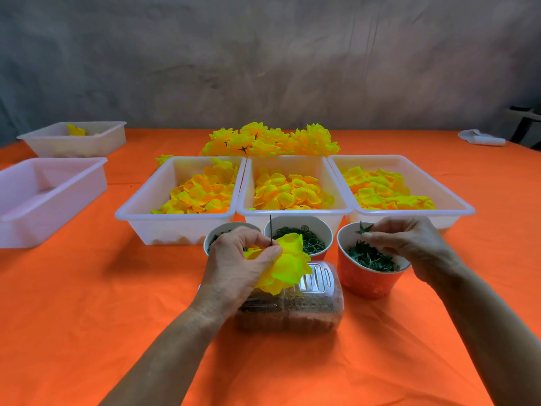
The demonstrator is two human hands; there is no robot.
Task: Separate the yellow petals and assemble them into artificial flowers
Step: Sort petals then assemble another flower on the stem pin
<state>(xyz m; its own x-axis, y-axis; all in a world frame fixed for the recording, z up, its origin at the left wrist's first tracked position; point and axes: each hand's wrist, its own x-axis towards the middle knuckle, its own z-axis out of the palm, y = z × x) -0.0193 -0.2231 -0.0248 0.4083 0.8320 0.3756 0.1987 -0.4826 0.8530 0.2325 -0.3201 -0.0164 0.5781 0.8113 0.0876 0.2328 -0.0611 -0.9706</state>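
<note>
Bins first, far left: two white ones on the orange cloth [87, 303], the back bin [74, 139] w/ a bit of yellow in it, the nearer bin [49, 197] looks bare inside. Next, three white trays side by side across the middle, each w/ loose yellow petals: left tray [178, 197], center tray [292, 189], right tray [401, 186]. Behind them sits a pile of finished flowers [272, 140]. In front of the trays, three cups in a row: left cup [228, 227] mostly hidden by my left hand [237, 265], middle cup [301, 230] w/ small dark rings, right cup [369, 265], orange w/ white rim, full of green star-shaped pieces. My left hand is closed around a half-built flower [289, 265], thumb and fingers pinching the petals where a thin dark stem [270, 230] sticks straight up. Below it lies a clear plastic box [292, 306], contents too blurry to tell. My right hand [409, 244] is over the right cup's far rim, fingertips pinched on one green calyx piece [364, 228]. Hands are apart. Far right, back edge: a small white bundle [480, 138].
</note>
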